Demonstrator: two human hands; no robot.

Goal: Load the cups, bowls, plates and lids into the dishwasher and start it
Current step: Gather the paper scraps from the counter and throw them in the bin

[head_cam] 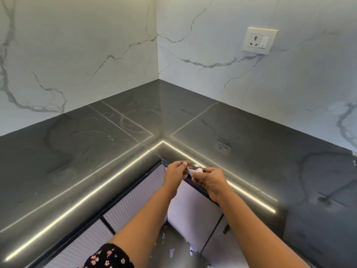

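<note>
Scrap of crumpled white paper is pinched between left hand and right hand, over the inner corner of the dark worktop. Probably light, soft and easily torn: best held by fingertips at opposite edges. Cups, bowls, plates, lids and dishwasher are out of view.

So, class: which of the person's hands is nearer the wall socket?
Right. The right hand is below and to the left of the wall socket. The left hand is further left, across the white scrap that both hands pinch.
</note>
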